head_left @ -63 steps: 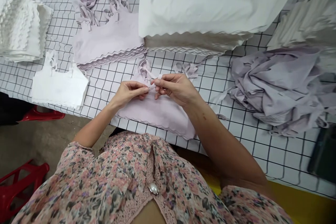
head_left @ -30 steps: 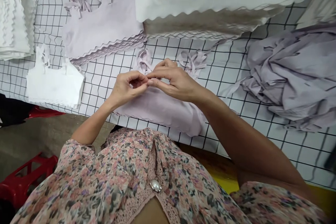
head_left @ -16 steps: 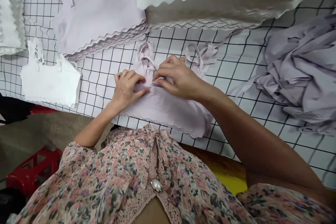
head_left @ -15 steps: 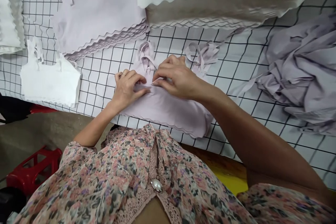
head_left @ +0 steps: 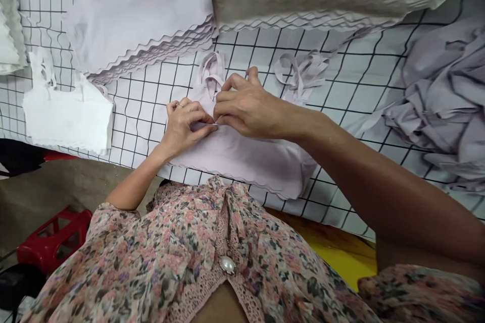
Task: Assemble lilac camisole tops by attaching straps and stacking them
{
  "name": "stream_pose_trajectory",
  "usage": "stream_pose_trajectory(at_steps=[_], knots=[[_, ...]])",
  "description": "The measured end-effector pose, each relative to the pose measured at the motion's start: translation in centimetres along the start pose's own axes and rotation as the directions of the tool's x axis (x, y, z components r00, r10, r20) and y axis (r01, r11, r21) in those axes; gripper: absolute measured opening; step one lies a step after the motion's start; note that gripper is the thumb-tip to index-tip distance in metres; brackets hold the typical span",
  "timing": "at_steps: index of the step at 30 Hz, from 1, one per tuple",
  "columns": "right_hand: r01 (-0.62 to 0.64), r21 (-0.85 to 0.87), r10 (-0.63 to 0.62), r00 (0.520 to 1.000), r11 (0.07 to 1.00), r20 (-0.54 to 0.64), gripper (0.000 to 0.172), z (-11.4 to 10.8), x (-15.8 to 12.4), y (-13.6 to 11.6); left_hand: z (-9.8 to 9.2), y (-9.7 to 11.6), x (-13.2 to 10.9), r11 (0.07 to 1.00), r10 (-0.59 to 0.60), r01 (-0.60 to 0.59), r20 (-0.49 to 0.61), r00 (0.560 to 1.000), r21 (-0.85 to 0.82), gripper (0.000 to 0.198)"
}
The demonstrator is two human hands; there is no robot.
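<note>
So a couple of seconds back both hands were lifted, pinching a thin strap between the fingertips. Now the left hand and right hand have dropped onto the pale lilac scallop-hemmed fabric top, fingertips meeting near its 11 o'clock corner. The stack of lilac scalloped fabric pieces has slid toward 12 o'clock in view.

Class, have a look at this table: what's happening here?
A person in a floral blouse works at a grid-patterned table. A lilac top lies flat at the near edge, straps pointing away. The left hand and right hand meet at its upper edge near one strap, each with a pinching grip on the fabric. A stack of lilac tops and a white top lie to the left, a loose lilac heap to the right.
</note>
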State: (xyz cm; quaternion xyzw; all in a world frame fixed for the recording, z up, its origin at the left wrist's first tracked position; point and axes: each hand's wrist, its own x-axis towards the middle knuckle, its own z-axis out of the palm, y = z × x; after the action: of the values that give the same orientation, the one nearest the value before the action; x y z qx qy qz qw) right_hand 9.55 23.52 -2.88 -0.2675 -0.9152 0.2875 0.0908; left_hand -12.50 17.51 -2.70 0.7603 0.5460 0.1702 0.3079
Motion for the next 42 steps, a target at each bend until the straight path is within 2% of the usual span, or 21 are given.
stream_pose_trajectory(at_steps=[21, 42], knots=[[0.057, 0.056, -0.062, 0.994, 0.997, 0.087, 0.038, -1.1, 0.0, 0.3, 0.1, -0.2, -0.1, 0.999, 0.04, -0.041, 0.014, 0.999, 0.009, 0.022], [0.038, 0.014, -0.038, 0.999, 0.999, 0.026, 0.037, -0.8, 0.5, -0.9, 0.2, -0.3, -0.1, 0.999, 0.045, -0.045, 0.023, 0.999, -0.006, 0.022]])
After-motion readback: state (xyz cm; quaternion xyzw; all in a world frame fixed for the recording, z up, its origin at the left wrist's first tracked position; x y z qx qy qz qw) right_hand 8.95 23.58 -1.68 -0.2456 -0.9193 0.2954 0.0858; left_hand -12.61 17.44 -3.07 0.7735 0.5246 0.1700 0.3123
